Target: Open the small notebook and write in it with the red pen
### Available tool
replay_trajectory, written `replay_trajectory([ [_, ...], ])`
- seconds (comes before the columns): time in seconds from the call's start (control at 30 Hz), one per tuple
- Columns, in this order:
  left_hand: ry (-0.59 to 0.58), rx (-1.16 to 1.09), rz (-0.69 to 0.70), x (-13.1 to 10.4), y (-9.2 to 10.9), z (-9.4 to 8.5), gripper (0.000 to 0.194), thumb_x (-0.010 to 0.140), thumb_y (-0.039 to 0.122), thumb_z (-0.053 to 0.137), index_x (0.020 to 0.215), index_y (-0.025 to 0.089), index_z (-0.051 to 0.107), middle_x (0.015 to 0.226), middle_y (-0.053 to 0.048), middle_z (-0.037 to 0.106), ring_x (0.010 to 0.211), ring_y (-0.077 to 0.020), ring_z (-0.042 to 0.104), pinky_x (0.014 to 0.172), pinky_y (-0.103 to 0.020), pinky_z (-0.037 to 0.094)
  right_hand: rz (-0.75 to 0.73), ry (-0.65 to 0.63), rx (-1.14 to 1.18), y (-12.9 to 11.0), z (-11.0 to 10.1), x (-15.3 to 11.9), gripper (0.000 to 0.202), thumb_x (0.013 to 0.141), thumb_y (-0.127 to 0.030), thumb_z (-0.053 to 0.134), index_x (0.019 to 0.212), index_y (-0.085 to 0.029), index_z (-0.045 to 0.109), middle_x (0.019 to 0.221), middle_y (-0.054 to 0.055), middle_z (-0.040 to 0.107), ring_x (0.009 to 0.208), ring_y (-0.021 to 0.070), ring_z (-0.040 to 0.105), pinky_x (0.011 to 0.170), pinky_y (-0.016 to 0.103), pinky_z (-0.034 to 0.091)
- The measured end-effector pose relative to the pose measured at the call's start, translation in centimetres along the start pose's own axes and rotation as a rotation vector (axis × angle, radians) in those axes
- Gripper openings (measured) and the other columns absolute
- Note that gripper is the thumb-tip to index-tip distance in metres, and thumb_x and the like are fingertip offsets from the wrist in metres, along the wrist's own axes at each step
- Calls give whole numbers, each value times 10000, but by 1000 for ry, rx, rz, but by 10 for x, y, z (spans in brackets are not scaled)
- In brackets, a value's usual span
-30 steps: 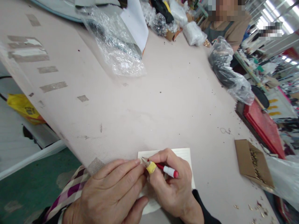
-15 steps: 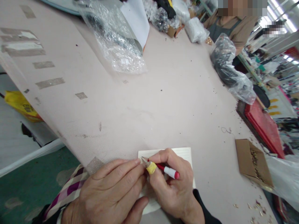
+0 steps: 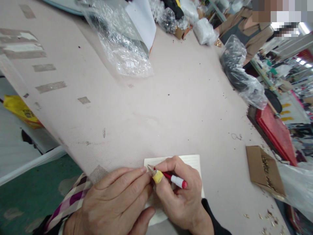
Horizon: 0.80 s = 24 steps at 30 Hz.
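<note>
My right hand (image 3: 181, 192) grips a red pen with a white band (image 3: 178, 181), its tip down near the top left of a lined sheet of paper (image 3: 190, 160). Yellow tape (image 3: 157, 176) is wrapped round the thumb of that hand. Flat across the left part of the paper lies my left hand (image 3: 119, 199), fingers stretched out and pointing toward the pen tip. Both hands cover much of the sheet, so any writing beneath them is hidden.
On the right stand an open cardboard box (image 3: 259, 163) of small gold-coloured pieces, a red case (image 3: 276, 133) and a plastic bag with dark contents (image 3: 239, 71). Bubble wrap (image 3: 132, 62) lies at the back. A person in an apron (image 3: 244, 29) is across the table.
Both hands, the pen and the paper keep nearly the same place. The person across the table has shifted slightly to the right.
</note>
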<state>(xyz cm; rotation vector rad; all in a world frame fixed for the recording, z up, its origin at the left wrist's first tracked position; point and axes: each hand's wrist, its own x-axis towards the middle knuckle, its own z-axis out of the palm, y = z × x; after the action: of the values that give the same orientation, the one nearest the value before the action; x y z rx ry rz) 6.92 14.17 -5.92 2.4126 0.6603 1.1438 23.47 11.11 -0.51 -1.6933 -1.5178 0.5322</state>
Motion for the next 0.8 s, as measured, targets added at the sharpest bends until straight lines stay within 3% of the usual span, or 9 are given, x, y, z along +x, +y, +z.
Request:
replay_trajectory([
  [0.1, 24, -17, -2, 0, 0, 1, 223, 890, 197, 583, 1030, 123, 741, 1093, -50, 768, 1104, -186, 670, 1104, -330, 428, 8, -4, 2, 0, 0, 0, 136, 759, -77, 545, 754, -175, 639, 602, -31, 621, 491, 85, 548, 487, 206, 426],
  [0.33, -43, 1, 7, 5, 0, -6, 200, 878, 177, 602, 1004, 118, 745, 1058, -43, 778, 1064, -177, 687, 1085, -306, 442, 1, 0, 3, 0, 0, 0, 141, 747, -69, 545, 762, -170, 643, 608, -34, 623, 501, 80, 552, 496, 200, 429],
  [0.57, 22, 2, 0, 1, -1, -1, 205, 886, 197, 591, 1002, 120, 743, 1058, -42, 778, 1077, -170, 679, 1107, -302, 425, -3, -3, -8, 0, 0, 0, 138, 760, -78, 538, 759, -175, 635, 593, -32, 611, 487, 89, 541, 480, 214, 422],
  [0.8, -29, 13, 22, 5, -1, -6, 205, 887, 184, 596, 1013, 113, 741, 1051, -46, 780, 1076, -167, 679, 1103, -294, 424, 4, -5, -6, 0, 1, -1, 136, 758, -77, 540, 758, -173, 637, 595, -30, 612, 487, 88, 536, 487, 215, 424],
])
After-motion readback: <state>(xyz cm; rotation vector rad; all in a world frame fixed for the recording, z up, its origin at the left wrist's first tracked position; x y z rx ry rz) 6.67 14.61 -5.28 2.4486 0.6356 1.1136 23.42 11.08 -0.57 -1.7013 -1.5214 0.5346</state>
